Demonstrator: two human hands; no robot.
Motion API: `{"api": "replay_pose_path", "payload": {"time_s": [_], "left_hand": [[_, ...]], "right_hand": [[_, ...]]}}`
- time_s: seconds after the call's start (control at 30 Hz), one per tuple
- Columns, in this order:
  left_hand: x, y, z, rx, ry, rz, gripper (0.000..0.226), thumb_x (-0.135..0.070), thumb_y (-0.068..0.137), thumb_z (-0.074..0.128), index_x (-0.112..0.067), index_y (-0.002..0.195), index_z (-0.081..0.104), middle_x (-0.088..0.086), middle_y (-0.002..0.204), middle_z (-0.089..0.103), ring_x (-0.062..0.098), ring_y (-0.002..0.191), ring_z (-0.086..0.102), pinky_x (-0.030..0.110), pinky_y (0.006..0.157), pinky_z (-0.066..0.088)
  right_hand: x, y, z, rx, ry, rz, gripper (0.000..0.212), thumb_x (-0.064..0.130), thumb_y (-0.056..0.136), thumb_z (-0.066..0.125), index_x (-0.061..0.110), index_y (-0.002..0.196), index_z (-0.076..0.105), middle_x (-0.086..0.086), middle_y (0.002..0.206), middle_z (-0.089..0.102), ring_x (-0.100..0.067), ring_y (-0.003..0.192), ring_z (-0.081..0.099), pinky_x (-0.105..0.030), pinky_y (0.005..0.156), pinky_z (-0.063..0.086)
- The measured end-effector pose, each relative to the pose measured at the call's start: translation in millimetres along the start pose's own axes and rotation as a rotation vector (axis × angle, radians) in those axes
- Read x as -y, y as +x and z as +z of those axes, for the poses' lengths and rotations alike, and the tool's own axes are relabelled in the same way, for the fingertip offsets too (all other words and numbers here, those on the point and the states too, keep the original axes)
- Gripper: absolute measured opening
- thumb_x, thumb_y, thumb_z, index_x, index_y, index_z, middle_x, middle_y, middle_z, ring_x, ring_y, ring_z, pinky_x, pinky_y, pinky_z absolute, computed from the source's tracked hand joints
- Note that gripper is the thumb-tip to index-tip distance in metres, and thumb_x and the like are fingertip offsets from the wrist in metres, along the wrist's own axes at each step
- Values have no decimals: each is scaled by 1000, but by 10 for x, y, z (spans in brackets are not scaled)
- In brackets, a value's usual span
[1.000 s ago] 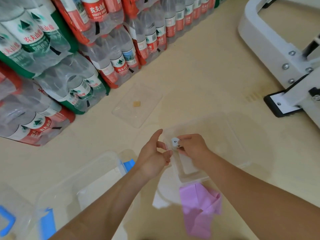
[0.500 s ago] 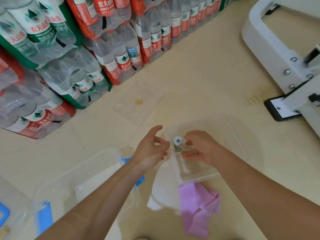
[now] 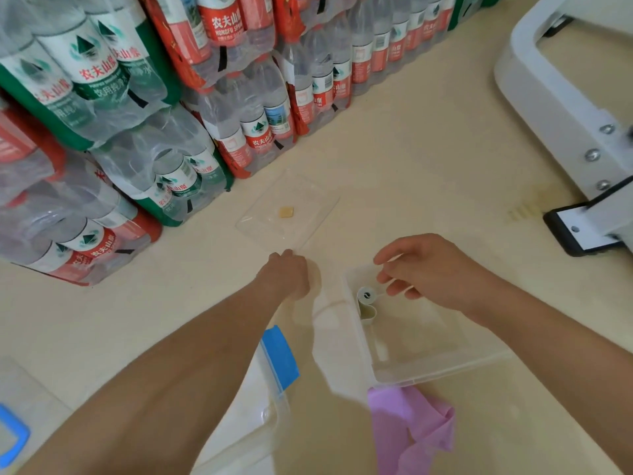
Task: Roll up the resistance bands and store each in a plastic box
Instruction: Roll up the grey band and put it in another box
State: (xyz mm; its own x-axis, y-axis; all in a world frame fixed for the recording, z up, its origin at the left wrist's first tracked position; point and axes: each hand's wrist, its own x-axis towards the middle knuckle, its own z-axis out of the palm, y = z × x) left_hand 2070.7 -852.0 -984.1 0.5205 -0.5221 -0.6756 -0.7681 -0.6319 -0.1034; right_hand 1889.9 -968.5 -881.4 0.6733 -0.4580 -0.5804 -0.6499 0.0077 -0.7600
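Note:
A white resistance band [image 3: 365, 299], rolled and loosening at its tail, stands in the near-left corner of a clear plastic box [image 3: 442, 371]. My right hand [image 3: 431, 270] hovers just right of the roll with fingers apart and nothing in it. My left hand [image 3: 287, 274] is curled knuckles-up at the near corner of a clear lid [image 3: 310, 200] lying flat on the floor; its fingertips are hidden. A pink band [image 3: 409, 426] lies crumpled on the floor in front of the box.
Shrink-wrapped packs of water bottles [image 3: 178, 108] are stacked along the left and far side. A second clear box with a blue latch [image 3: 279, 358] sits under my left forearm. A white machine frame [image 3: 561, 97] stands at the right. A small yellow scrap [image 3: 286, 212] lies on the lid.
Both hands held the white roll over the box; now it sits inside. My right hand has let go and drawn right. My left hand has moved forward to the lid's corner.

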Motion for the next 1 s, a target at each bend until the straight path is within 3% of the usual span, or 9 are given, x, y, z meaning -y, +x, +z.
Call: {"api": "replay_pose_path", "payload": {"time_s": [0.17,0.37,0.47,0.53,0.63,0.73,0.8,0.9,1.0], "left_hand": [[-4,-7,7,-214,60,-6,30,-7,88,49,-7,119,51,12,121,58,28,113,56,33,89,47],[-34,-49,185,-209,8,-31,31,-6,88,49,-8,118,46,13,116,59,31,108,58,33,78,46],[-37,-91,154,-292,-9,-13,29,-6,85,48,-8,115,47,13,110,61,31,101,60,32,71,42],[4,-167,14,-462,-154,-20,31,-3,81,50,-6,111,54,14,102,64,31,91,62,32,69,42],[164,-452,-413,-853,-465,7,33,-6,86,51,-8,116,63,13,100,61,29,86,60,28,69,38],[266,-999,-807,-1194,-623,84,31,-6,92,50,-12,119,63,3,98,51,8,79,47,14,69,30],[280,-1331,-937,-1299,-824,128,28,-5,93,50,-16,114,65,0,96,52,-1,74,50,10,72,38],[193,-1622,-975,-1092,-1428,207,24,-3,96,48,-19,100,66,15,98,64,6,70,68,20,69,56],[42,-1673,-829,-773,-1744,176,25,-1,97,46,-14,94,68,20,92,64,12,65,70,21,64,57]], "right_hand": [[9,-10,13,-7,65,-37,17,7,92,53,15,91,67,-8,86,72,-14,64,65,-17,55,46],[2,-61,92,1,107,-55,19,4,91,52,13,92,68,-8,85,73,-12,64,66,-17,57,47],[2,-113,54,-26,125,-74,20,3,91,51,13,94,68,-8,87,73,-14,67,66,-18,60,47],[-28,-136,-20,-97,166,-87,22,2,91,50,13,95,68,-9,91,73,-15,69,66,-20,61,47],[-15,-144,-117,-205,227,-127,26,1,90,53,21,96,68,-8,102,70,-15,78,67,-24,65,50],[74,-174,-168,-286,256,-198,33,8,90,58,32,113,61,1,121,61,-12,100,60,-30,82,49],[149,-245,-209,-341,211,-260,44,21,92,58,39,131,49,12,131,50,-4,118,48,-26,92,38],[184,-386,-345,-400,150,-331,56,37,90,56,45,140,33,20,133,42,2,122,43,-24,97,33],[117,-577,-526,-460,177,-342,44,31,89,61,36,131,49,8,109,67,-3,87,66,-20,75,52]]}}
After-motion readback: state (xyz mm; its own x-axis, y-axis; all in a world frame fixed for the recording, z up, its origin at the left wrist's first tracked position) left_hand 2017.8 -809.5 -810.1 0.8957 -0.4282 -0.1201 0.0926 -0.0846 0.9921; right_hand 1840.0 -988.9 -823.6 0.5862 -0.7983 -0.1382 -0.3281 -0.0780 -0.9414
